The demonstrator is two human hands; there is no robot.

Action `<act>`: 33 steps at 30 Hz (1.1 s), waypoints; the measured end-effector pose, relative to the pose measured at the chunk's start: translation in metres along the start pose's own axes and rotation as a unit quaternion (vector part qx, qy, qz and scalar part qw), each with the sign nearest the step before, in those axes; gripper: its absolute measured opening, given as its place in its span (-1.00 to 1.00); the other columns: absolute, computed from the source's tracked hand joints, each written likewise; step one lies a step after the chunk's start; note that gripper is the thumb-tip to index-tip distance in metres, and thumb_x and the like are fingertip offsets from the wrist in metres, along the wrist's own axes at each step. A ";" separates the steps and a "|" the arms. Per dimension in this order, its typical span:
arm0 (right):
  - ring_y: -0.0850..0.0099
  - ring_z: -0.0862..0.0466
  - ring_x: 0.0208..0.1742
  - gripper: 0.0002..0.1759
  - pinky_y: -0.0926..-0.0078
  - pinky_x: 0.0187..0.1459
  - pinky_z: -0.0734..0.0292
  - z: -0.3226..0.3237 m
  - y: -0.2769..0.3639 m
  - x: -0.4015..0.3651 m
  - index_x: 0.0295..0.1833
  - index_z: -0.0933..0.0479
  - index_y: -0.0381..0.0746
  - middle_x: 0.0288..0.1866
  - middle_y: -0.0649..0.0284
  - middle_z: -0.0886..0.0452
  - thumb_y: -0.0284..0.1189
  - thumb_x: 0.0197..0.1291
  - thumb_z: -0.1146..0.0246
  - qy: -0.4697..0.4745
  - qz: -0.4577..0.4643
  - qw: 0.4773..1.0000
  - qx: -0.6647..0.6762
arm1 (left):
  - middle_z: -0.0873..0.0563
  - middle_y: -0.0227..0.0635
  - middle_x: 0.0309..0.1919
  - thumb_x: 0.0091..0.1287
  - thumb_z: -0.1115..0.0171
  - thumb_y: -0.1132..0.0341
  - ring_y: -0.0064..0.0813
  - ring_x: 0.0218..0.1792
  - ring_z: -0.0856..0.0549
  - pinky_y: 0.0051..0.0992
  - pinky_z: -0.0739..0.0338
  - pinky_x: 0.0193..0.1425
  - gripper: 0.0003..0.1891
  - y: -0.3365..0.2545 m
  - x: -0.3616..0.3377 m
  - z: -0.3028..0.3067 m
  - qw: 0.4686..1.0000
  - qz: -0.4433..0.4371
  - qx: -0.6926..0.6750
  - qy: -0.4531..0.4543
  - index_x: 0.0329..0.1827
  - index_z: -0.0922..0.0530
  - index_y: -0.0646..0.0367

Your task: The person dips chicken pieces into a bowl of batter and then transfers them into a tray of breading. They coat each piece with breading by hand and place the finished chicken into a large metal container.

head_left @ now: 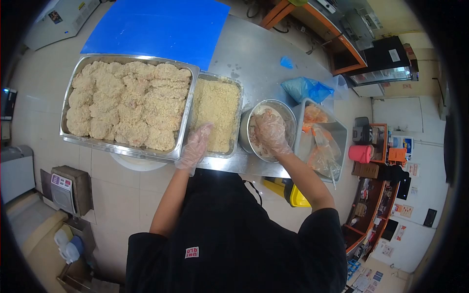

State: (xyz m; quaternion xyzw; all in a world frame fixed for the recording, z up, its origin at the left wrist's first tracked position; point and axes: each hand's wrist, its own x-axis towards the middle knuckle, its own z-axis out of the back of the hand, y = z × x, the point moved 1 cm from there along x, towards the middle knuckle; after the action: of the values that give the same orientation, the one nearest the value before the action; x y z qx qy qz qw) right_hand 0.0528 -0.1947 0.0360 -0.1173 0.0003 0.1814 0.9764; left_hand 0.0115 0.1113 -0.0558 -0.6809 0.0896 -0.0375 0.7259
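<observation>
My right hand (271, 131), in a clear plastic glove, reaches into a round metal bowl (294, 128) of wet, pinkish pieces; its fingertips are hard to make out. Gloved too, my left hand (197, 142) lies at the near left edge of a metal tray of crumbs (217, 115), its fingers extended and nothing seen in them. Left of it sits a large metal tray (124, 149) packed with crumb-coated pieces (122, 105). To the right of the bowl is a grey bin (344, 141) holding a clear bag (322, 146) with orange-stained contents.
A blue board (161, 29) lies behind the large tray on the steel table (259, 46). A blue plastic bag (305, 89) is behind the grey bin. A yellow container (297, 196) stands below the table's near edge. Shelves are at the right.
</observation>
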 end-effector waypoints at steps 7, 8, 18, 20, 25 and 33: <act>-0.02 -0.81 -0.18 -0.73 -0.05 -0.03 -0.68 0.049 0.013 -0.005 0.06 -0.73 -0.19 -0.28 -0.07 -0.78 -0.31 0.34 -0.33 0.070 -0.065 0.986 0.138 | -0.75 -0.04 0.36 0.75 0.00 0.18 0.00 0.42 -0.67 -0.13 -0.45 0.62 -0.57 -0.046 0.004 -0.010 0.971 -0.087 0.217 0.052 0.47 -0.63 0.17; -0.01 -0.82 -0.19 -0.75 -0.02 -0.03 -0.69 0.055 0.014 -0.007 0.03 -0.73 -0.20 -0.29 -0.07 -0.78 -0.32 0.36 -0.33 0.083 -0.084 0.980 0.158 | -0.71 -0.05 0.42 0.74 0.00 0.19 0.00 0.48 -0.63 -0.09 -0.39 0.67 -0.56 -0.057 0.008 -0.018 0.952 -0.135 0.270 0.048 0.51 -0.60 0.15; -0.05 -0.75 -0.08 -0.66 0.05 0.02 -0.61 0.133 -0.041 -0.031 -0.04 -0.74 -0.35 -0.20 -0.15 -0.72 -0.25 0.40 -0.32 -0.004 -0.222 0.906 0.360 | -0.29 -0.26 0.79 0.73 0.07 0.03 -0.03 0.79 -0.20 0.18 0.08 0.85 -0.42 -0.036 0.120 -0.045 0.832 -0.107 0.541 0.065 0.77 -0.34 -0.15; -0.04 -0.75 -0.11 -0.67 0.05 0.00 -0.61 0.148 -0.043 -0.032 -0.05 -0.74 -0.35 -0.21 -0.13 -0.71 -0.27 0.40 -0.31 0.005 -0.220 0.903 0.368 | -0.24 -0.30 0.81 0.73 0.06 -0.03 -0.05 0.80 -0.16 0.22 0.11 0.84 -0.39 -0.026 0.124 -0.038 0.821 -0.069 0.565 0.051 0.79 -0.30 -0.14; -0.04 -0.76 -0.11 -0.69 0.03 0.00 -0.62 0.170 -0.040 -0.027 -0.08 -0.74 -0.34 -0.21 -0.10 -0.72 -0.28 0.40 -0.30 0.005 -0.199 0.933 0.300 | -0.17 -0.22 0.83 0.69 0.01 -0.12 -0.01 0.81 -0.12 0.21 0.09 0.82 -0.27 -0.036 0.081 -0.035 0.797 -0.037 0.596 0.087 0.83 -0.19 -0.02; 0.00 -0.79 -0.16 -0.78 0.00 -0.10 -0.67 0.146 -0.049 -0.016 -0.20 -0.74 -0.24 -0.28 -0.01 -0.74 -0.31 0.37 -0.36 -0.171 -0.126 0.964 0.161 | -0.12 -0.01 0.83 0.68 0.00 -0.13 0.09 0.81 -0.10 0.23 0.14 0.82 -0.21 -0.048 0.031 -0.030 0.823 0.018 0.548 0.144 0.83 -0.16 0.09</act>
State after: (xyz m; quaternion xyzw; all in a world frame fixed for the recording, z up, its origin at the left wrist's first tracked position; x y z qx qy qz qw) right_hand 0.0495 -0.2115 0.1903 0.0752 -0.1528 0.0714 0.9828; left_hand 0.0393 0.0731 -0.0123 -0.1556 0.1700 -0.1653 0.9589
